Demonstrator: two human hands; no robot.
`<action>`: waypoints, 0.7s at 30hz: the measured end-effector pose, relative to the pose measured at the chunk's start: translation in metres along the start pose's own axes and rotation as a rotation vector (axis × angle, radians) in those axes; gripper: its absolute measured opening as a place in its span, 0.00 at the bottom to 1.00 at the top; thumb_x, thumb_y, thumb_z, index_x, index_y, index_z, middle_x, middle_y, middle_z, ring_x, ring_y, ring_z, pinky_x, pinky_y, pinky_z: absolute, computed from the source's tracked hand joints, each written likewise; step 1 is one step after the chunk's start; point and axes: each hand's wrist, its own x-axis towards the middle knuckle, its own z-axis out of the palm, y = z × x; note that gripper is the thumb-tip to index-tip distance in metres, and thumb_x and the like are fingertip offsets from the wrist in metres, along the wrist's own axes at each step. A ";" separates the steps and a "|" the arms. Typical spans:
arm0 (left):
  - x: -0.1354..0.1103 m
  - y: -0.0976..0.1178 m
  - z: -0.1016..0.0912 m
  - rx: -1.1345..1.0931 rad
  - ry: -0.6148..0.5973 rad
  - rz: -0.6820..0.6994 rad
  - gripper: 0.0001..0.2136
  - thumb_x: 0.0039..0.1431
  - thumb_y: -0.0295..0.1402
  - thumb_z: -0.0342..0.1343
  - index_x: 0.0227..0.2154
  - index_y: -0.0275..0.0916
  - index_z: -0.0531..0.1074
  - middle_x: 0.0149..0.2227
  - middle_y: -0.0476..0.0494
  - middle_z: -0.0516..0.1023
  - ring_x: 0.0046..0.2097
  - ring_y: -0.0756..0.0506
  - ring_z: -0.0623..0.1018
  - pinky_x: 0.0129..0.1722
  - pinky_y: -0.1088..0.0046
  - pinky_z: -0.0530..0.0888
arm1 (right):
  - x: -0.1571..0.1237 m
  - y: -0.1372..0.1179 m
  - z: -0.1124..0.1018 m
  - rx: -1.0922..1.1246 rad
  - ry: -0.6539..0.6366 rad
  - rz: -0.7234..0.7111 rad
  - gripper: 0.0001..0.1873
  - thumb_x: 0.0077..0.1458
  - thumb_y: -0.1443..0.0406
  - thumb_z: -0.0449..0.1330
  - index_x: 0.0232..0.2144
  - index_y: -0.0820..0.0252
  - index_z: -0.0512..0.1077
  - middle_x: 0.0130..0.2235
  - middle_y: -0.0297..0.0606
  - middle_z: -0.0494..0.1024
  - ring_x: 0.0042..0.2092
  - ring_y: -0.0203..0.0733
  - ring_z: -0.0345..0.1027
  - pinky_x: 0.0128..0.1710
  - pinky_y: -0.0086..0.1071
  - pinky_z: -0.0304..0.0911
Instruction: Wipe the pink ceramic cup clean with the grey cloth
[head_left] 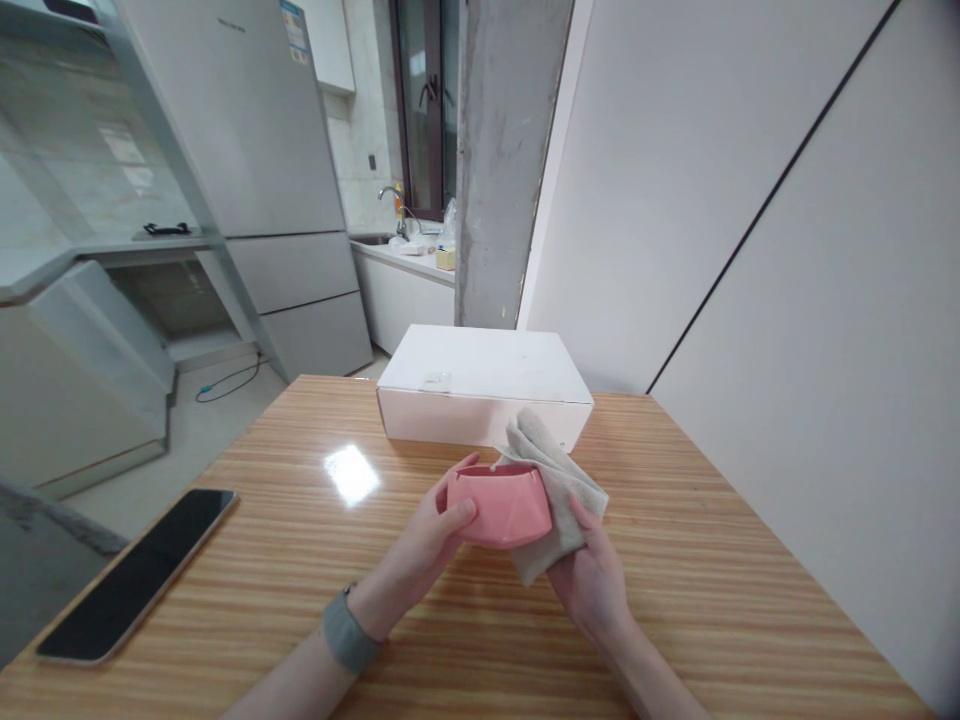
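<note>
My left hand (444, 508) grips a small pink plastic container (502, 508) by its left end, thumb on the near face and fingers behind. The container has faceted sides and a notched upper edge; I cannot tell its exact kind. In my right hand (594, 565) is a folded light grey cloth (559, 500), pressed against the container's right end. The cloth hides that end and part of my right fingers. Both hands are held above the wooden table (720, 620), near its middle.
A closed white cardboard box (484, 390) lies on the table just beyond my hands. At the left edge rests a dark-screened phone (139, 580). A white wall (810, 330) borders the right side. A fridge (255, 160) and a sink counter (405, 270) stand behind.
</note>
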 end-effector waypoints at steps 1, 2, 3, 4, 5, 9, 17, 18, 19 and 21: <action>0.000 0.000 0.000 0.020 0.031 0.011 0.37 0.44 0.43 0.70 0.58 0.39 0.66 0.57 0.32 0.71 0.58 0.33 0.69 0.56 0.59 0.65 | 0.000 0.000 0.001 0.000 -0.010 -0.001 0.18 0.46 0.51 0.66 0.38 0.53 0.81 0.47 0.37 0.82 0.60 0.58 0.64 0.62 0.50 0.56; 0.001 0.000 0.001 0.040 0.057 0.018 0.37 0.43 0.43 0.70 0.58 0.39 0.66 0.56 0.32 0.72 0.58 0.33 0.70 0.56 0.59 0.66 | 0.000 0.000 0.001 0.001 -0.012 -0.001 0.18 0.46 0.51 0.66 0.38 0.52 0.81 0.47 0.37 0.82 0.60 0.58 0.64 0.62 0.50 0.56; 0.001 0.000 0.001 0.060 0.078 0.022 0.37 0.43 0.43 0.70 0.57 0.38 0.67 0.56 0.31 0.73 0.57 0.33 0.71 0.55 0.60 0.66 | 0.000 0.001 0.001 0.000 -0.007 0.002 0.18 0.46 0.51 0.66 0.37 0.52 0.81 0.47 0.37 0.83 0.61 0.58 0.64 0.62 0.50 0.56; 0.001 0.000 0.001 0.078 0.093 0.027 0.38 0.43 0.43 0.70 0.57 0.38 0.66 0.55 0.31 0.73 0.56 0.33 0.71 0.54 0.60 0.67 | 0.000 0.002 0.001 -0.002 0.002 0.008 0.18 0.45 0.51 0.67 0.37 0.52 0.81 0.46 0.36 0.83 0.61 0.58 0.63 0.62 0.50 0.55; 0.001 0.000 0.001 0.095 0.102 0.032 0.38 0.43 0.42 0.71 0.58 0.38 0.66 0.55 0.31 0.73 0.56 0.33 0.72 0.53 0.61 0.68 | 0.000 0.003 0.000 -0.006 0.006 0.018 0.18 0.44 0.51 0.68 0.37 0.52 0.81 0.47 0.36 0.83 0.61 0.58 0.63 0.63 0.50 0.55; 0.000 0.000 0.001 0.199 0.142 0.085 0.40 0.41 0.37 0.71 0.59 0.40 0.64 0.55 0.33 0.74 0.53 0.34 0.74 0.49 0.63 0.71 | 0.000 0.008 -0.006 -0.023 -0.019 0.042 0.20 0.44 0.50 0.68 0.39 0.51 0.81 0.48 0.36 0.82 0.61 0.56 0.63 0.63 0.49 0.54; 0.000 0.001 0.005 0.327 0.271 0.152 0.42 0.38 0.34 0.72 0.59 0.41 0.63 0.55 0.35 0.74 0.54 0.35 0.74 0.52 0.62 0.71 | 0.000 0.016 -0.016 -0.057 0.026 0.061 0.20 0.41 0.52 0.71 0.37 0.51 0.81 0.48 0.36 0.82 0.63 0.54 0.60 0.67 0.47 0.46; 0.000 0.000 0.004 0.338 0.267 0.143 0.41 0.40 0.34 0.72 0.60 0.41 0.63 0.55 0.35 0.74 0.54 0.35 0.74 0.51 0.62 0.71 | 0.000 0.016 -0.016 -0.053 0.038 0.062 0.20 0.40 0.52 0.71 0.37 0.51 0.81 0.47 0.35 0.82 0.63 0.55 0.60 0.67 0.47 0.46; 0.001 0.000 0.003 0.346 0.260 0.130 0.41 0.41 0.34 0.71 0.61 0.41 0.62 0.55 0.35 0.74 0.54 0.35 0.74 0.51 0.62 0.71 | 0.001 0.017 -0.016 -0.047 0.048 0.061 0.20 0.40 0.52 0.71 0.37 0.51 0.81 0.47 0.35 0.83 0.63 0.55 0.60 0.67 0.48 0.47; 0.003 -0.001 -0.001 0.329 0.254 0.090 0.41 0.45 0.36 0.70 0.62 0.41 0.60 0.55 0.36 0.74 0.55 0.36 0.73 0.52 0.62 0.70 | 0.003 0.017 -0.015 -0.033 0.060 0.057 0.18 0.42 0.52 0.69 0.37 0.50 0.81 0.45 0.35 0.83 0.62 0.55 0.62 0.66 0.49 0.49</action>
